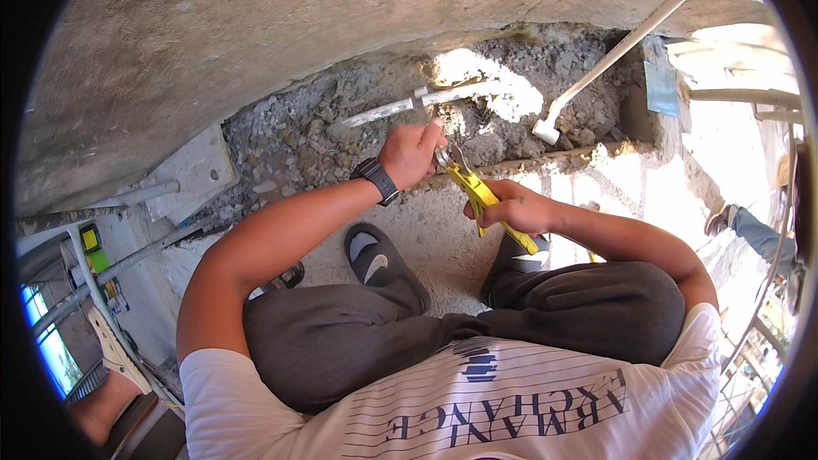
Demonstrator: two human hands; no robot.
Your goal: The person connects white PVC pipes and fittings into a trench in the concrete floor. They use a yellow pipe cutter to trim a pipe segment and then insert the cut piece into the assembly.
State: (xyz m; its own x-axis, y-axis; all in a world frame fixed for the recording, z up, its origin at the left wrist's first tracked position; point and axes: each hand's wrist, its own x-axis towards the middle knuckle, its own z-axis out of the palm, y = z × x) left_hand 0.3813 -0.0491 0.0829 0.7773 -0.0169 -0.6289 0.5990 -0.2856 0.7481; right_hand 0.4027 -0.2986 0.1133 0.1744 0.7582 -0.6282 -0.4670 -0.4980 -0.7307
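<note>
My right hand (515,207) is closed round the yellow handles of a pipe cutter (477,190). The tool's curved metal jaws point up and to the left, toward my other hand. My left hand (412,153) is closed in a pinch right beside those jaws. Something small and pale shows at its fingertips, too little of it to name. Just beyond my hands, a white plastic pipe (379,112) with a joint in its middle lies on broken soil and rubble (298,136).
A long white pipe (626,44) with end fittings slants across the trench at the right. A cracked concrete wall (256,25) curves along the far side. A blue-grey tile piece (660,88) stands at the trench's right end. Another person's leg (758,234) shows far right.
</note>
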